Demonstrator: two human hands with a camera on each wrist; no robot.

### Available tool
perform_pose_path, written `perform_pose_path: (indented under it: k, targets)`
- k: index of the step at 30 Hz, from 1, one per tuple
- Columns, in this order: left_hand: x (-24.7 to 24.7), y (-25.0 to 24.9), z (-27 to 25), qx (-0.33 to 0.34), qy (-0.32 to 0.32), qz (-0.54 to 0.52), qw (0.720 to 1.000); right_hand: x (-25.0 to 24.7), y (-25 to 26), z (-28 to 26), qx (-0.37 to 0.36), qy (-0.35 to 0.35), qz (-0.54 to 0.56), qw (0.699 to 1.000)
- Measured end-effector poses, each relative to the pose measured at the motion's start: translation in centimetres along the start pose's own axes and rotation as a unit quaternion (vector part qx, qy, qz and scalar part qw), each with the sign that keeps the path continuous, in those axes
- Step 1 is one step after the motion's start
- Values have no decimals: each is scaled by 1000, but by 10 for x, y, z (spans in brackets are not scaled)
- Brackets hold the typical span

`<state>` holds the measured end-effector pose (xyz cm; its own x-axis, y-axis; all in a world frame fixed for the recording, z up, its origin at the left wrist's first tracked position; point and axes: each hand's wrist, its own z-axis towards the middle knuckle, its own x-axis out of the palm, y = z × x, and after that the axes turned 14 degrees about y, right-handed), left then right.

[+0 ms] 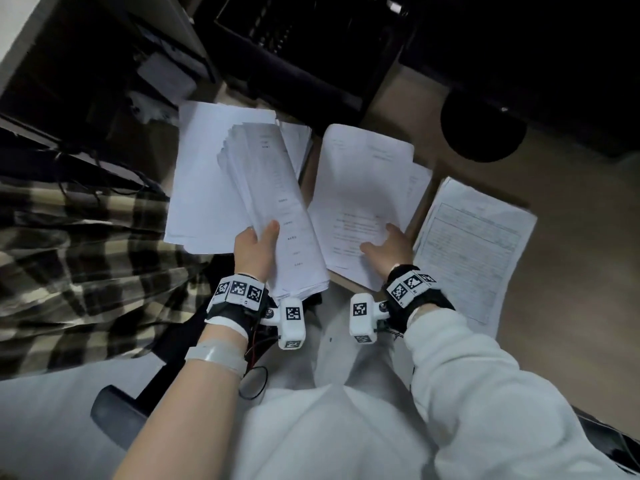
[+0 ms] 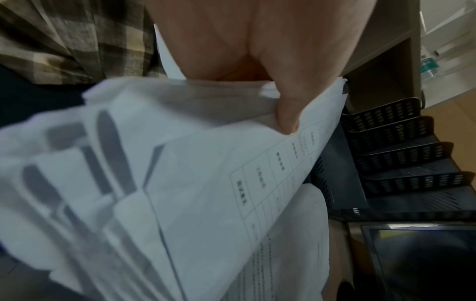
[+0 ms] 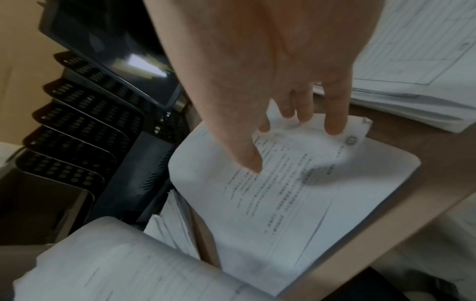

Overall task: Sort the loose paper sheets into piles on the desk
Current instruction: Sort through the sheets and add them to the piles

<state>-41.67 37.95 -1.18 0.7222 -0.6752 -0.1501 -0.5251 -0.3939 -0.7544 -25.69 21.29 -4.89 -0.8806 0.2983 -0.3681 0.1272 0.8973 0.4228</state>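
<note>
My left hand grips a thick stack of printed sheets by its near end, thumb on top, lifted above the desk; the left wrist view shows the stack fanned out. On the desk lie a left pile of blank-faced sheets, a middle pile and a right pile of forms. My right hand rests on the middle pile's top sheet, with straight fingers on its slightly crumpled near edge.
A black tiered file rack and a dark screen stand behind the piles. A round black object sits at the back right. Plaid cloth hangs on the left. Bare desk lies right of the piles.
</note>
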Motion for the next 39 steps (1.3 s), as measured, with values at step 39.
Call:
perform_pose_path:
  k: [39]
  targets:
    - [181, -7, -94, 1, 101, -53, 993, -114, -107, -84, -133, -165, 251, 944]
